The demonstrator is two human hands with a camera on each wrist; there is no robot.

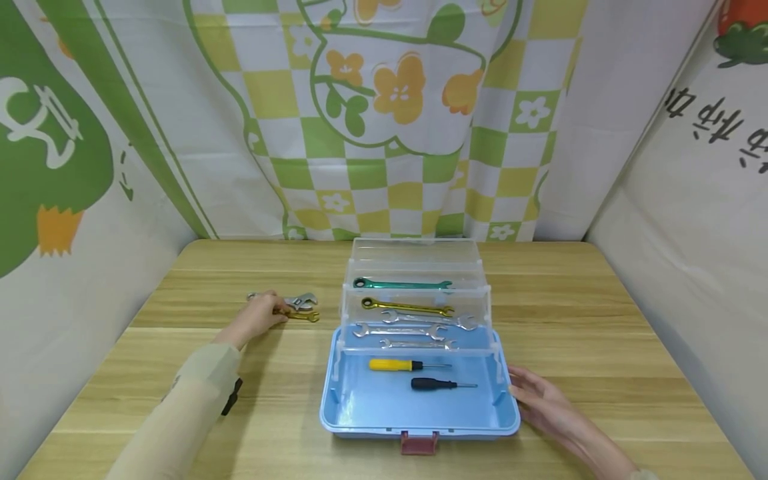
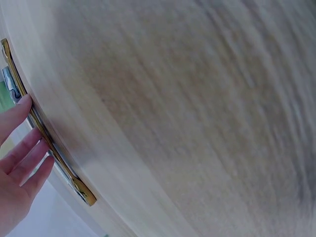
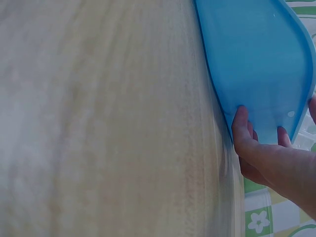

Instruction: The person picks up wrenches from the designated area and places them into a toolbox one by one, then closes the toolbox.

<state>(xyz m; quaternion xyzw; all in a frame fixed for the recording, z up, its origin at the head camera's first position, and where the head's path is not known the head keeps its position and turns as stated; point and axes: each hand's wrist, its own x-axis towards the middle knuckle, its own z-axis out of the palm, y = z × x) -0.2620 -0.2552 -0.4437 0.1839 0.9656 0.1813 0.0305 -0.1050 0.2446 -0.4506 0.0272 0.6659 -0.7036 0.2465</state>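
Observation:
On the left of the table, my left hand [image 1: 259, 316] pinches a gold wrench [image 1: 307, 317], thumb and fingertips at its handle in the left wrist view. A silver adjustable wrench [image 1: 303, 300] lies right behind it, partly covered by the hand. My right hand [image 1: 543, 398] rests against the right side of the light blue toolbox [image 1: 420, 417], its fingers [image 3: 240, 123] loosely extended along the outer wall and the thumb near the rim. Inside the toolbox lie a yellow screwdriver [image 1: 393, 365] and a black screwdriver [image 1: 435, 384].
Clear tiered trays [image 1: 414, 252] rise at the toolbox's back, holding a green wrench [image 1: 405, 285], another gold wrench [image 1: 411, 307] and several silver wrenches [image 1: 399, 331]. A reddish latch [image 1: 419, 443] hangs at the front. Patterned curtain [image 1: 384, 200] stands behind the wooden table [image 1: 576, 307].

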